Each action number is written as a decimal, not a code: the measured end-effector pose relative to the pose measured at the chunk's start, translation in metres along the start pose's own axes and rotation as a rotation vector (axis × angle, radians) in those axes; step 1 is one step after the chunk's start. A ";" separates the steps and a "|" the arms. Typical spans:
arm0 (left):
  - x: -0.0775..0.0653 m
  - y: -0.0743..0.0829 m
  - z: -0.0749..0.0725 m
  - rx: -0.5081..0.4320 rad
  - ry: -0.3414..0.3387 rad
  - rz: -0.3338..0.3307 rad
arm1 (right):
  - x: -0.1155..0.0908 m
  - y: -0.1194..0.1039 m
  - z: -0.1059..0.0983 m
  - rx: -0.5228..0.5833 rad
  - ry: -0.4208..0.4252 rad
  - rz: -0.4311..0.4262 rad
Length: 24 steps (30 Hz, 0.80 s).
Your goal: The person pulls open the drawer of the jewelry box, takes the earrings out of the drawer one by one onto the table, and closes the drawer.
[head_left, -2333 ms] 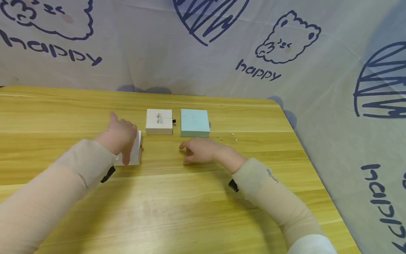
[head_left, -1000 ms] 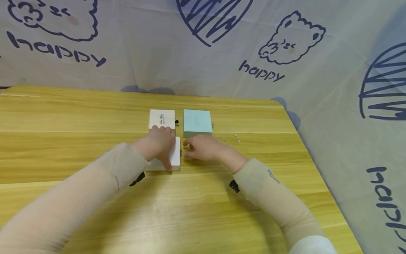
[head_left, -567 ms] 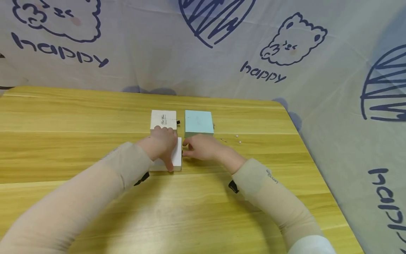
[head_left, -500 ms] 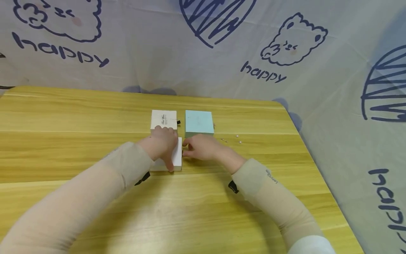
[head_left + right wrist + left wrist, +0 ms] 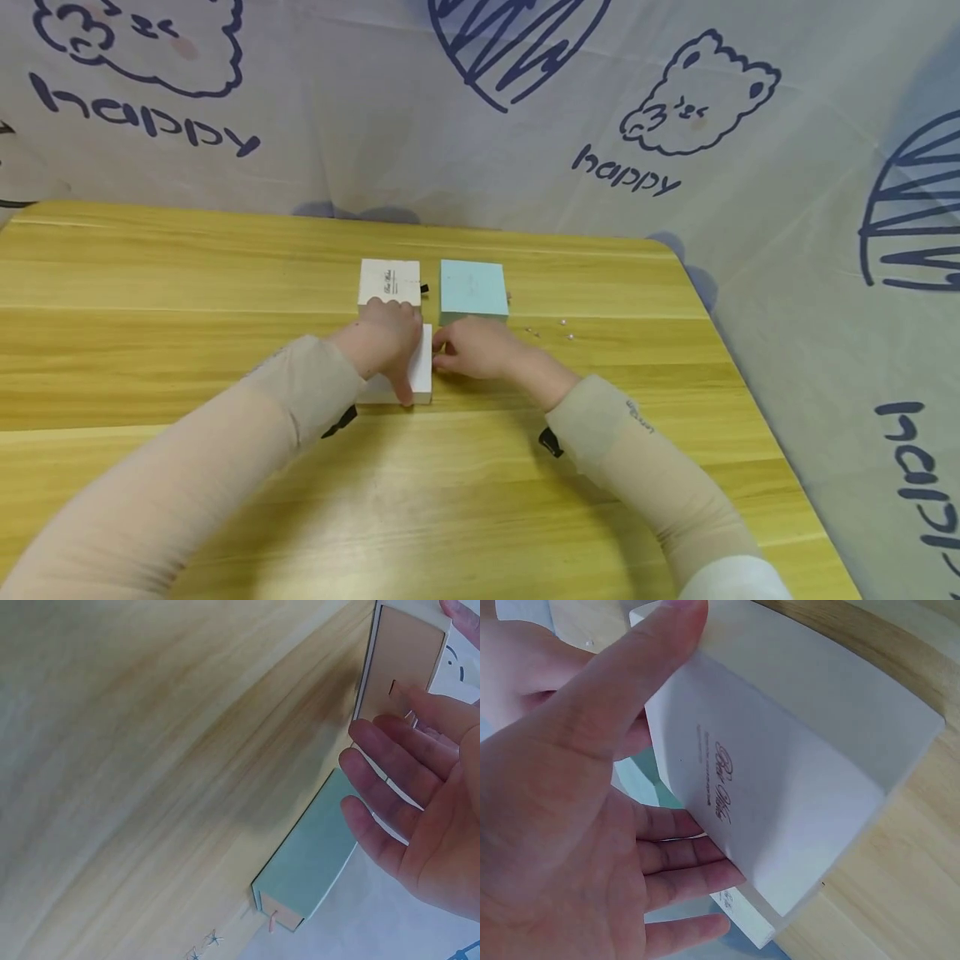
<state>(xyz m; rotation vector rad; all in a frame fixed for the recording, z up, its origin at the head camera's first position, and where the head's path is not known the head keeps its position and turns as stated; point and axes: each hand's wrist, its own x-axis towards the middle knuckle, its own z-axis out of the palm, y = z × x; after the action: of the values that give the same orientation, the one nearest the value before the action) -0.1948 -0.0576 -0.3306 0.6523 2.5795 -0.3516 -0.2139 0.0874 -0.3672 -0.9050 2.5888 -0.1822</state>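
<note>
My left hand (image 5: 388, 337) grips a white box (image 5: 422, 367) across its top, its thumb (image 5: 641, 660) over the near side and its fingers at the far side. Brown script shows on the box lid in the left wrist view. At the box's right end is my right hand (image 5: 480, 348), its fingers loosely bent. In the right wrist view its thumb tip is against the small dark pull tab (image 5: 392, 687) on the beige drawer face (image 5: 409, 645). Thumb and index tips look apart; whether they touch the tab together is unclear.
Behind stand a cream box (image 5: 391, 282) with a black tab and a pale teal box (image 5: 473, 287). Right of them lie several tiny shiny pieces (image 5: 563, 322); two look star-shaped (image 5: 213, 937) in the right wrist view. A printed cloth (image 5: 337, 125) hangs behind the wooden table (image 5: 450, 500).
My left hand has brought the white box rightward, in front of the cream box, up to my right hand. Over the last half second both hands have barely moved.
</note>
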 end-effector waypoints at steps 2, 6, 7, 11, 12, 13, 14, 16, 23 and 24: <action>-0.001 0.000 0.000 -0.004 -0.002 0.000 | 0.001 -0.001 0.000 -0.004 -0.002 0.002; -0.001 0.000 -0.001 -0.014 -0.010 -0.005 | 0.002 -0.002 0.001 -0.005 -0.009 0.021; -0.001 0.000 -0.001 -0.015 -0.010 -0.007 | 0.003 -0.003 0.001 -0.004 -0.011 0.027; -0.001 0.001 -0.001 -0.021 -0.010 -0.015 | 0.004 -0.004 0.001 0.004 -0.019 0.045; -0.001 0.001 -0.001 -0.021 -0.010 -0.017 | 0.004 -0.004 0.002 0.006 -0.021 0.050; -0.001 0.002 -0.001 -0.023 -0.011 -0.019 | 0.005 -0.004 0.002 0.006 -0.021 0.052; -0.001 0.002 -0.001 -0.024 -0.012 -0.022 | 0.005 -0.004 0.003 0.005 -0.020 0.055; -0.001 0.002 -0.001 -0.024 -0.012 -0.022 | 0.005 -0.004 0.003 0.000 -0.018 0.061; -0.001 0.003 -0.002 -0.036 -0.015 -0.026 | 0.004 -0.004 0.005 0.013 -0.010 0.054; -0.001 0.003 -0.002 -0.035 -0.016 -0.027 | 0.004 -0.004 0.005 0.018 -0.011 0.053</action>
<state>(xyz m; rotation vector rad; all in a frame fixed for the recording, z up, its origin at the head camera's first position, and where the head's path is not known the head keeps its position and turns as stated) -0.1930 -0.0545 -0.3289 0.6007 2.5749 -0.3185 -0.2125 0.0815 -0.3723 -0.8281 2.5940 -0.1845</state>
